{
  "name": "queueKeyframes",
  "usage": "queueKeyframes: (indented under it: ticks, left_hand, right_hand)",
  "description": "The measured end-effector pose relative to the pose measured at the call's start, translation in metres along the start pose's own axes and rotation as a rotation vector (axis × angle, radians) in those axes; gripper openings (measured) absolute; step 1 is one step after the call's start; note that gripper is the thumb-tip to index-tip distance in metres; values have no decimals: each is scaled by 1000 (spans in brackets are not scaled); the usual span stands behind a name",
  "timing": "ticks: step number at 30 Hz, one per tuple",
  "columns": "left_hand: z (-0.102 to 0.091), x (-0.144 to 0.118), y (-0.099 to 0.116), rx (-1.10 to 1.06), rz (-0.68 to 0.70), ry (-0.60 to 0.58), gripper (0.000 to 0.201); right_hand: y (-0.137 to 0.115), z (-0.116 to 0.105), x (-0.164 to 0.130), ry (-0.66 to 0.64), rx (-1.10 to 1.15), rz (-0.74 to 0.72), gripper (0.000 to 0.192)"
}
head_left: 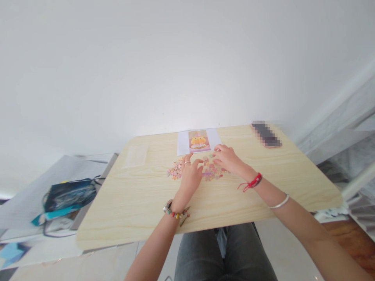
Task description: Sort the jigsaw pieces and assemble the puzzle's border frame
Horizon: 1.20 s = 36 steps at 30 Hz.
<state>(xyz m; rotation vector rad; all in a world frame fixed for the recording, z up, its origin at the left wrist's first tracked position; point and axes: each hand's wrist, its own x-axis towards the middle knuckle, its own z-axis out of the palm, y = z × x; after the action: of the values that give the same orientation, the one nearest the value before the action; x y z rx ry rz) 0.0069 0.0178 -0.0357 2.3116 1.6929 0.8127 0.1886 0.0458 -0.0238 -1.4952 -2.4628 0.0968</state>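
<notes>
head view, near to far: the left hand (190, 173) and right hand (227, 158) rest with loosely spread fingers on scattered puzzle pieces (209, 171) mid-table (131, 203), gripping nothing visible. beyond lies the reference picture (199, 141). a careless sweep of either wrist could likely scatter the small pieces or push some toward the edge.

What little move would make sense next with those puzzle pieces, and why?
Probably lift one loose piece with the right hand. Both hands rest spread on the scattered puzzle pieces and neither visibly grips one. The left hand lies beside it, and the reference picture lies just beyond for matching.
</notes>
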Motion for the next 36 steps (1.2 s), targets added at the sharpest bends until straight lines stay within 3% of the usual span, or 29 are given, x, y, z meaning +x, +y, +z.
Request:
queueKeyframes:
  ticks: [4, 8, 11, 14, 19, 23, 27, 30, 36]
  left_hand:
    - [-15, 0, -7, 10, 11, 81, 18]
    - [-21, -12, -13, -38, 14, 89, 15]
    - [-20, -27, -14, -95, 32, 48, 13]
    - [-16, -40, -9, -115, 59, -80, 15]
    - [-9, -44, 6, 29, -11, -266, 22]
    - [-4, -36, 11, 120, -41, -339, 17]
    - [-1, -33, 13, 149, -32, -332, 16]
    - [-2, -33, 13, 156, -19, -320, 15]
    - [-3, -36, 12, 160, -16, -311, 16]
  right_hand:
    - [-16, 9, 20, -23, -5, 61, 17]
    - [-23, 15, 31, -72, 9, 62, 16]
    - [-25, 16, 34, -84, 36, 54, 12]
    - [-22, 12, 32, -36, 68, 65, 6]
    - [-6, -3, 5, 109, 118, 87, 16]
    - [3, -8, -37, 95, 129, 58, 16]
    - [-1, -3, -69, 64, 110, 60, 13]
    - [-1, 1, -75, 71, 99, 76, 14]
    - [10, 4, -60, 61, 84, 123, 14]
